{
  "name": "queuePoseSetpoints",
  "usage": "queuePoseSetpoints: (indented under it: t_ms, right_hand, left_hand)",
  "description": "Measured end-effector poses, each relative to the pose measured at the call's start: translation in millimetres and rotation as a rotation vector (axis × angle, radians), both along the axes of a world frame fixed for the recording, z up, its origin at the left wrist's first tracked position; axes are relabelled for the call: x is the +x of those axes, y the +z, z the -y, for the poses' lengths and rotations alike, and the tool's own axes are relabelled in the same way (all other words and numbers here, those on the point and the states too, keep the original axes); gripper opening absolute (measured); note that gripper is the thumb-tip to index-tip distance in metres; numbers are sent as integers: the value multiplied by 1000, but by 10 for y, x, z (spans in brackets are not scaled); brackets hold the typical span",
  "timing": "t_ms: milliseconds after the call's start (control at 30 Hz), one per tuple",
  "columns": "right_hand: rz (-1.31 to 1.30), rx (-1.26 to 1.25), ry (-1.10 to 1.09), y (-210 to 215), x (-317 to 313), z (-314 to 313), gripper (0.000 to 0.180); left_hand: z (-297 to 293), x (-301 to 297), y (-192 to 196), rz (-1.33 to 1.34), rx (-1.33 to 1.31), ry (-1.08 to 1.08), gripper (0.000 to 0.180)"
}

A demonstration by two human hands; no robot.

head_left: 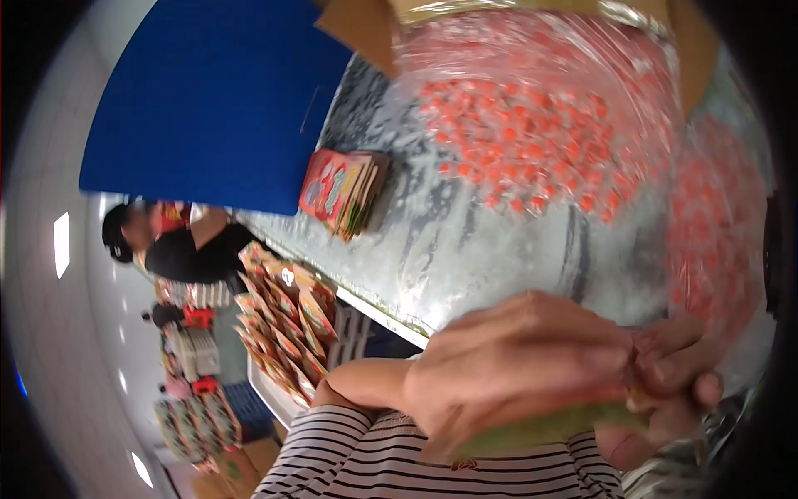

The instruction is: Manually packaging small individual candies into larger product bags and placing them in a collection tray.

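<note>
Green and flat, the packet lies lengthwise left to right, tilted slightly up at the right. The left hand grips its top edge; the right hand pinches its right end, above the striped sleeve.

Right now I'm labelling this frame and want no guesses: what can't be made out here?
- Head view: the green flat packet is blurred and mostly covered by the left hand and right hand; its print is unreadable.
- The red pieces in the clear bag are blurred; their kind is unclear.
- The cardboard box is cut off by the top edge.
- The stack of colourful packets is too small for detail.
</note>
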State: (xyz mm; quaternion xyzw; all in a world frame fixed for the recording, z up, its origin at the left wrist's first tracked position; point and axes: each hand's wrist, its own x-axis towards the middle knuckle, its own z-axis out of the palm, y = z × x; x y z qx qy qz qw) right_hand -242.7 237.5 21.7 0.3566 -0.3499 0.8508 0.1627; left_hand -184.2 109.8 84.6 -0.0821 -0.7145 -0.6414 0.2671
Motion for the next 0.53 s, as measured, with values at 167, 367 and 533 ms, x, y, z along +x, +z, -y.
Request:
queuePoseSetpoints:
  t_ms: [167,367,533]
  right_hand:
    - [-354,408,-68,153,78,36,38]
    - [-127,920,-108,103,552,329,17]
    - [-213,1181,32,126,571,766,16]
  left_hand:
    - [345,643,-6,-52,-61,-59,20]
    - [669,1312,-137,141,-228,308,38]
    - [715,1686,-456,183,-606,891,79]
